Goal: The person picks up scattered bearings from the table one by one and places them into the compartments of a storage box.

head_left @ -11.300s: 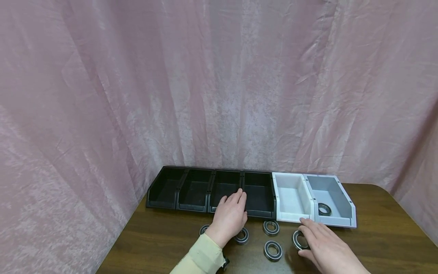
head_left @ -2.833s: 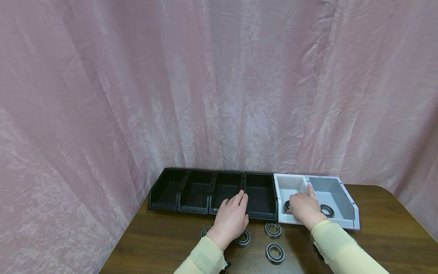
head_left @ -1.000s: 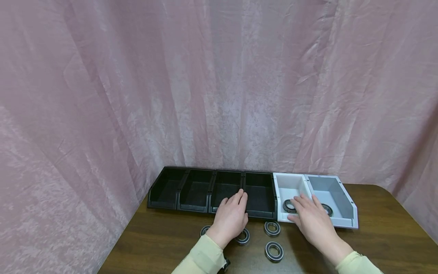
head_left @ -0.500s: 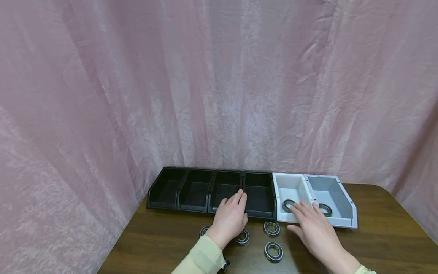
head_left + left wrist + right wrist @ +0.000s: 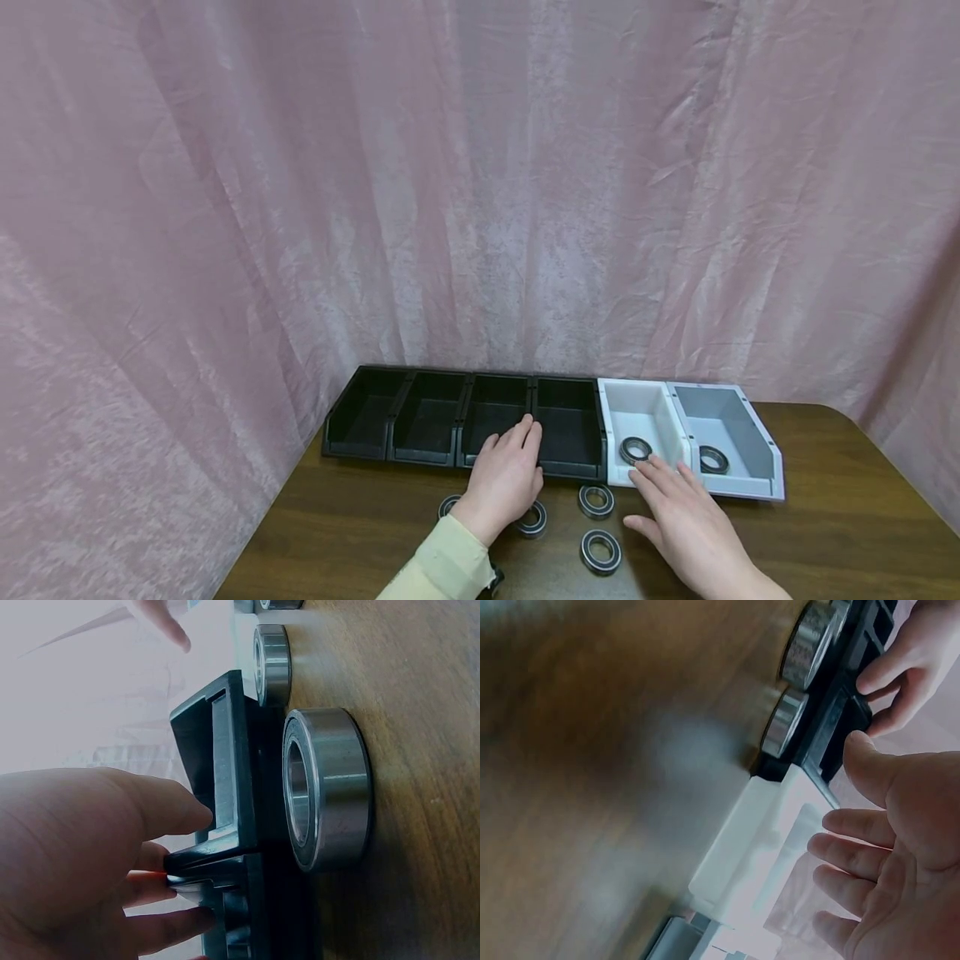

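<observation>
Head view shows a wooden table [image 5: 315, 517] by which a pink curtain [image 5: 480, 208] is hung, with a row of bins placed near it. Black bins [image 5: 429, 417] are set on the left, followed by a white bin [image 5: 630, 408] and a grey bin [image 5: 720, 421]. One bearing [image 5: 624, 452] is held flat in the white bin, and another bearing [image 5: 702, 460] in the grey one. Four more are laid on the table before the black bins: a near bearing [image 5: 586, 552], a far bearing [image 5: 583, 502], and two by the left wrist (both partly covered from above). The left hand [image 5: 504, 479] is rested at the divider between the third and fourth black bins, its fingers relaxed, its thumb seen on one side in the left wrist view. The right hand [image 5: 686, 517] is held by the white bin's front edge, fingers extended and spread, thumb kept apart, nothing gripped.
</observation>
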A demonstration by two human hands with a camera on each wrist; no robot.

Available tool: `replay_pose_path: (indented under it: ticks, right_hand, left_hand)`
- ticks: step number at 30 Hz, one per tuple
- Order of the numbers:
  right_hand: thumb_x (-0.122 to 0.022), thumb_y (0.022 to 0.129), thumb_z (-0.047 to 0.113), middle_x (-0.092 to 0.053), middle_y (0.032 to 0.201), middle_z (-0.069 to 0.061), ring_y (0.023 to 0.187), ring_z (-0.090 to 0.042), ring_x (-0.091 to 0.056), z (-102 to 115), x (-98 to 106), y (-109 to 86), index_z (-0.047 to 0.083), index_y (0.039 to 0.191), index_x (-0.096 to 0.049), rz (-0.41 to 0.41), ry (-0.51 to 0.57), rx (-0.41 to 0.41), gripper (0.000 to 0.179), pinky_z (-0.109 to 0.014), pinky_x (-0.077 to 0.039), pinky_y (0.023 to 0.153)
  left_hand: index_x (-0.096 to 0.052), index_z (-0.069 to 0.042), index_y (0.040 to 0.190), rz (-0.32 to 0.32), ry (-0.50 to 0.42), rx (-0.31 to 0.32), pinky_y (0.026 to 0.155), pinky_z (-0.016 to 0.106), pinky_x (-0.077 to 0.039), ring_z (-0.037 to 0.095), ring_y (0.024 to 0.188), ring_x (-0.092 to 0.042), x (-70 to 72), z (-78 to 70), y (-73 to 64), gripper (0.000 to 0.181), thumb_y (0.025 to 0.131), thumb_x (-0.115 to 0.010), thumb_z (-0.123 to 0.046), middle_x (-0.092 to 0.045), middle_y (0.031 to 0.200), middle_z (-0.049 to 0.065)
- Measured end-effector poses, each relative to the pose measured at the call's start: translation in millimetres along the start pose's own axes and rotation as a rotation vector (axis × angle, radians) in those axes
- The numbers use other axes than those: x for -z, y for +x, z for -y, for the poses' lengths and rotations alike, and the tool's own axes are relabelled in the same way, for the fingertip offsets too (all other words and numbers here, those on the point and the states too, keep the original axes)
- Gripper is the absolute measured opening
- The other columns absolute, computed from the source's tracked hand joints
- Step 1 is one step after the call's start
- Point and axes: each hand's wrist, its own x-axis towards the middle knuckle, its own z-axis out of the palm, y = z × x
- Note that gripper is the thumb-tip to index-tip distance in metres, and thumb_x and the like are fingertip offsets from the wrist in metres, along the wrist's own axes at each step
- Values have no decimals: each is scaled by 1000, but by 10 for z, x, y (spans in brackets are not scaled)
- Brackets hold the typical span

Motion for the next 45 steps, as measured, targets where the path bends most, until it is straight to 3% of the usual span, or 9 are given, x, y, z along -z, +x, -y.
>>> replay_pose_path:
  ticks: [8,13,18,28,35,45]
  right_hand:
    - [-89,92,43,-69,146,-16,148,-41,-55,89,33,-23,3,138,-74,234,79,-61,63,-63,-36,125]
    - [-90,91,42,-70,144,-15,147,-40,-56,112,8,-56,3,137,-74,258,104,-52,62,-61,-37,125]
    - [-90,91,46,-69,147,-15,149,-40,-53,130,-8,-45,4,138,-74,340,167,-99,65,-63,-34,127]
    - [-88,89,53,-69,145,-15,149,-43,-53,135,-51,-95,3,139,-73,379,188,-57,72,-65,-35,125]
    - [-86,90,56,-73,135,-15,143,-44,-58,132,-100,-148,1,130,-76,359,141,15,68,-65,-41,121]
    - [-86,89,60,-72,134,-15,144,-45,-56,165,-118,-92,2,130,-74,463,177,-52,72,-67,-38,123]
  left_hand:
    - [-57,-6,159,8,0,6,116,55,-51,28,144,-62,9,-8,3,67,101,-82,-29,-52,167,14]
    - [-57,-6,158,1,-1,1,116,56,-51,28,143,-62,2,-2,-3,67,101,-82,-29,-53,167,14]
    - [-57,-6,158,-8,14,-10,115,56,-52,28,142,-63,-4,1,1,67,101,-82,-31,-53,166,14]
    - [-56,-6,159,0,0,-3,116,56,-51,28,143,-62,-12,3,-2,67,101,-82,-29,-52,167,14]
    - [-57,-5,158,-39,-16,-18,114,58,-53,29,140,-65,-26,18,-13,66,101,-81,-29,-53,166,15]
    - [-56,-7,160,6,3,6,117,56,-51,28,142,-63,-29,3,16,68,102,-81,-31,-51,168,14]
